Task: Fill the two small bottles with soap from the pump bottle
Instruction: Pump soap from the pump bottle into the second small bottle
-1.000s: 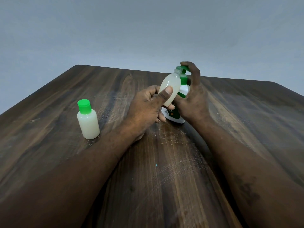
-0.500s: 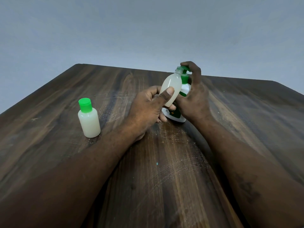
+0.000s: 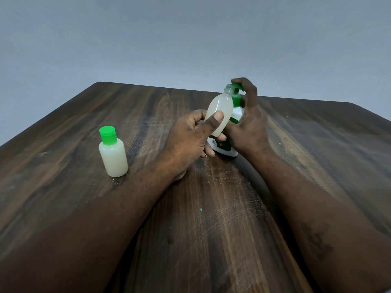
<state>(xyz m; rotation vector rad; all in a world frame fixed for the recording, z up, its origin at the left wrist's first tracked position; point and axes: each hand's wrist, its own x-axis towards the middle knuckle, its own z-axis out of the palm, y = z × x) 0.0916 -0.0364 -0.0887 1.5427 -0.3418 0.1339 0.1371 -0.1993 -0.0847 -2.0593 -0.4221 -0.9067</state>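
Your left hand [image 3: 188, 142] grips the uncapped small bottle [image 3: 220, 112], tilted to the spout; your right hand [image 3: 247, 123] wraps the pump bottle [image 3: 224, 148] (forefinger on the pump head [image 3: 236, 87]).

I log table [image 3: 211, 240]: dark woodgrain, scratched, faint sheen; capped bottle [image 3: 113, 158], open bottle [image 3: 219, 115]: smooth translucent plastic; cap [image 3: 108, 134]: glossy green plastic; pump bottle [image 3: 224, 147]: white plastic.

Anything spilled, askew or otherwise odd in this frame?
Nothing stands out. The left hand holds the uncapped small bottle tilted, mouth at the pump bottle, which the right hand grips. The capped small bottle stands upright. No spilled soap shows on the table, only scuffs and a teal speck.
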